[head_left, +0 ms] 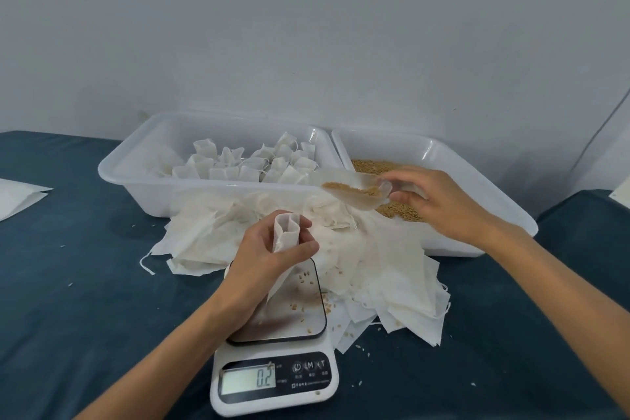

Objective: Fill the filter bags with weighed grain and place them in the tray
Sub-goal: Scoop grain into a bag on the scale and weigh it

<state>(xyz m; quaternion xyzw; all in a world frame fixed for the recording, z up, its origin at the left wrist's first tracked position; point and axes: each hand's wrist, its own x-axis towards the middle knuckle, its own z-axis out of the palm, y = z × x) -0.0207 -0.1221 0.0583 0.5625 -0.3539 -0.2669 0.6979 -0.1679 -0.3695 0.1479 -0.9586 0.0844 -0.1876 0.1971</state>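
My left hand (269, 252) grips a white filter bag (285, 232) upright above the scale (276, 365), its mouth held open. My right hand (433, 198) holds a clear plastic scoop (354, 189) by its handle, with brown grain in it, up and to the right of the bag. The scale's display reads 0.2 and a few loose grains lie on its platform (293, 310). A white tray (136, 177) at the back left holds several filled, tied bags (252, 164). A second white tray (443, 239) at the right holds loose grain (375, 165).
A heap of empty filter bags (385, 266) lies between the trays and the scale on the dark blue table cover (85, 283). Stray grains are scattered on the cloth. A flat white sheet (17, 196) lies at the far left edge.
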